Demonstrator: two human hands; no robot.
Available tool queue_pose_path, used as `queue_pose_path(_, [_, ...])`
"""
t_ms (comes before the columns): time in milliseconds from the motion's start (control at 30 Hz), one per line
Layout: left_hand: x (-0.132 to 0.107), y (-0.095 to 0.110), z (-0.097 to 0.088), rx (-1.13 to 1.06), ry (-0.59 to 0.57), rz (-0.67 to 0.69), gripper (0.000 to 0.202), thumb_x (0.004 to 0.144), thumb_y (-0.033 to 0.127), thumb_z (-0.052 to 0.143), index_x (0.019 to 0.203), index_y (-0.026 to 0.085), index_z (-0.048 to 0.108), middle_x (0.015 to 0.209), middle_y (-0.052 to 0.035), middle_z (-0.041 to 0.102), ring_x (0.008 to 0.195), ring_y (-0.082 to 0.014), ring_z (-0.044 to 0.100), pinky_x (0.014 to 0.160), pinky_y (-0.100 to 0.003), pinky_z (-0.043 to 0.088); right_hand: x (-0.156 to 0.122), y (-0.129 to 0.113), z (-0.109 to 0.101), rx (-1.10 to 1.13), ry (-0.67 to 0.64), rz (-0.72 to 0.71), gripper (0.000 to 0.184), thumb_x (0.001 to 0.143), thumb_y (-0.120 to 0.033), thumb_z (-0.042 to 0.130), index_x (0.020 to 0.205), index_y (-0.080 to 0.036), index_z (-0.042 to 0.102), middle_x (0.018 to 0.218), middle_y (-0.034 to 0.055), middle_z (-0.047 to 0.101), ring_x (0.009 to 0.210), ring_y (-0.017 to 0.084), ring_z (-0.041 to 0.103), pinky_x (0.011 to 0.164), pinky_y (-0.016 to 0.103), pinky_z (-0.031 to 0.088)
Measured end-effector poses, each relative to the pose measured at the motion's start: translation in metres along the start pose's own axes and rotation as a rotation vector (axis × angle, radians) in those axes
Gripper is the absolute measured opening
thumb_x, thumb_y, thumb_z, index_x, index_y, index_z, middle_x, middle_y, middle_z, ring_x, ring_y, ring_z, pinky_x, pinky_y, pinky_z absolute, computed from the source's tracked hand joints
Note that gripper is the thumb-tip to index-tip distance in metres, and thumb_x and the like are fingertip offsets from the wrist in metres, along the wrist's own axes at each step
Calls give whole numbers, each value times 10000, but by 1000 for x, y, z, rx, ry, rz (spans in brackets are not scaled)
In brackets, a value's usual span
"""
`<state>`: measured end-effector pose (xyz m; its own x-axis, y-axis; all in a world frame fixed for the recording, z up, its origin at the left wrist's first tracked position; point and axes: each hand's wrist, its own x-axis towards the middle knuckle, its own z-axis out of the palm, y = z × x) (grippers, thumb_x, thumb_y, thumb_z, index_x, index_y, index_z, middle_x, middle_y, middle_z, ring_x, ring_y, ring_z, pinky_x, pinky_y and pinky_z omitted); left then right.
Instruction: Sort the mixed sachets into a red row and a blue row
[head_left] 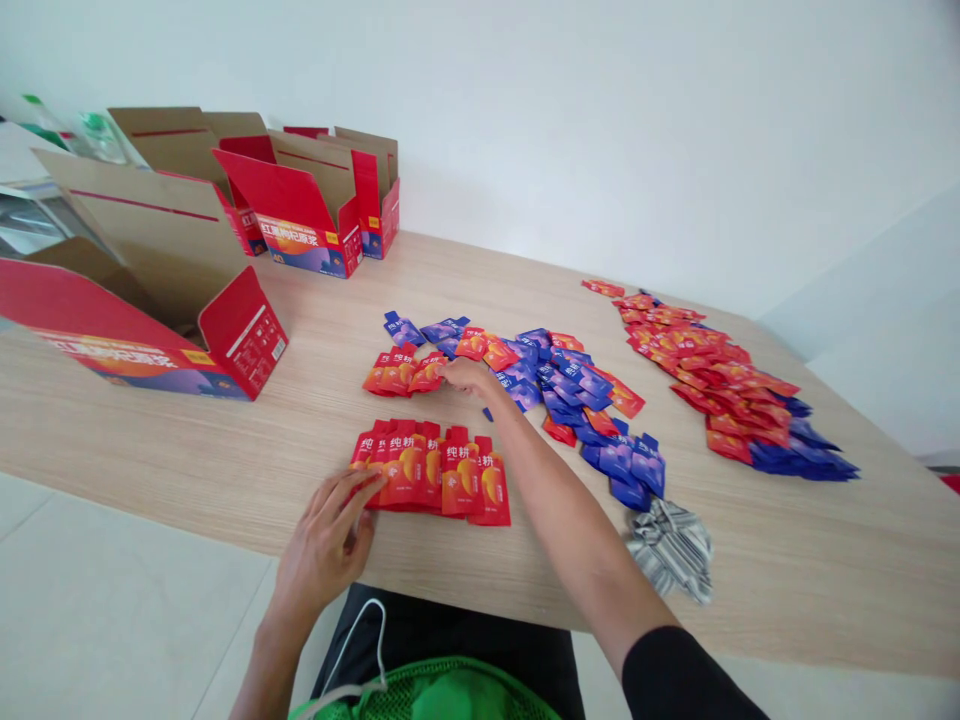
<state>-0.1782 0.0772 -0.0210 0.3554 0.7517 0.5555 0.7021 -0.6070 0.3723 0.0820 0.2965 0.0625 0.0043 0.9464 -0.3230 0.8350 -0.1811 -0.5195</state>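
Note:
My left hand (330,530) lies at the left end of an overlapping row of red sachets (409,465), its fingers stretched out and touching them. Each sachet shows orange fruit and white lettering. Farther forward, my right hand (465,376) is closed on the edge of a red sachet (426,373), which lies against a small group of red sachets (388,371). Its fingertips are partly hidden from above. Just beyond and to the right spreads a loose heap of blue sachets (574,380), with red ones mixed in.
An open red carton (240,335) stands at the left, with several more open cartons (300,240) behind it. A long pile of red and blue sachets (697,360) lies at the right. A crumpled striped cloth (673,550) rests near the front edge. The wall borders the table's back.

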Motion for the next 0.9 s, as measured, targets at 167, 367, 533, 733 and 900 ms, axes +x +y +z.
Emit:
queue_pose_path(167, [2, 1, -1, 7, 6, 39, 492, 1012, 133, 516, 1472, 279, 608, 1358, -95, 709, 1300, -283, 635, 1107, -491, 569, -12, 8, -8, 1, 19, -19, 315, 1017, -245, 518, 922, -156, 806, 793, 60, 791, 647, 155, 690, 659, 227, 507])
queue_pose_path(367, [1, 0, 0, 21, -3, 27, 476, 1018, 147, 511, 1466, 281, 605, 1367, -92, 708, 1297, -291, 631, 1091, -496, 560, -37, 34, -25, 56, 51, -53, 377, 1041, -251, 472, 840, -164, 779, 842, 46, 804, 615, 122, 641, 677, 221, 495])
queue_pose_path(533, [2, -1, -1, 21, -3, 43, 470, 1019, 145, 514, 1462, 276, 600, 1374, -94, 701, 1301, -298, 629, 1104, -506, 546, -78, 54, -28, 166, 22, -44, 401, 1096, -352, 442, 816, -183, 674, 722, 4, 728, 449, 86, 461, 490, 213, 384])
queue_pose_path(733, [5, 2, -2, 24, 12, 64, 453, 1022, 134, 508, 1448, 259, 602, 1361, -102, 700, 1287, -299, 630, 1095, -493, 542, -135, 59, -7, 560, -278, -26, 368, 1070, -438, 578, 780, -217, 531, 495, -84, 544, 362, 57, 303, 416, 187, 246])
queue_pose_path(900, [6, 2, -2, 22, 16, 68, 436, 1017, 145, 517, 1429, 242, 622, 1362, -101, 703, 1288, -291, 631, 1104, -475, 541, -155, 55, 19, 613, -385, -3, 333, 1105, -286, 492, 781, -215, 523, 455, -96, 539, 329, 52, 310, 396, 185, 211])
